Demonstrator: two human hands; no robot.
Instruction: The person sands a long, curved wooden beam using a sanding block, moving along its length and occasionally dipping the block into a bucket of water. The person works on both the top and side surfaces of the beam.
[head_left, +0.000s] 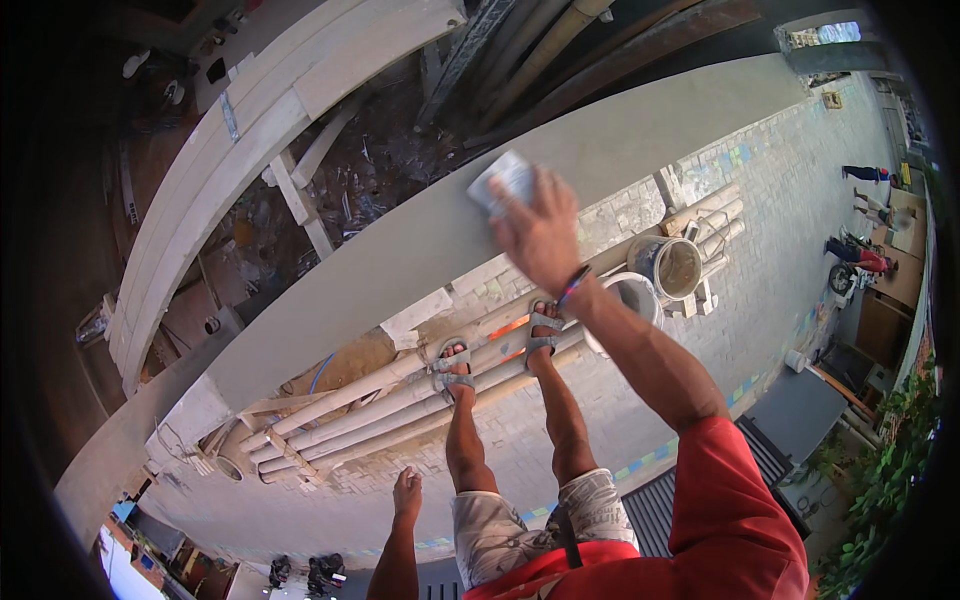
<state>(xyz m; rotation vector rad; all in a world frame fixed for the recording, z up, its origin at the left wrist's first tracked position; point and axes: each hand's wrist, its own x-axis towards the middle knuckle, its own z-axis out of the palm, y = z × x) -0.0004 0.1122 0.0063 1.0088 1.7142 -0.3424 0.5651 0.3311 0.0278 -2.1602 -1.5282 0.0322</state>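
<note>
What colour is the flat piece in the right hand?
The flat piece in the right hand looks pale greyish-white, slightly blurred; best seen in the head view.

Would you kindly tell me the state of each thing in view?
Right hand: gripping the pale pad
Pale pad: held at the grey surface
Left hand: lowered, grip unclear
Grey surface: smooth
Grey bucket: uncovered, contents unclear
White bucket: partly hidden
Sandals: worn
Long poles: lying side by side

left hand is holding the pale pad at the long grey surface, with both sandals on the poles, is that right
Not the left hand: the head view shows the right hand holding the pale pad at the long grey surface, with both sandals on the poles.
</note>
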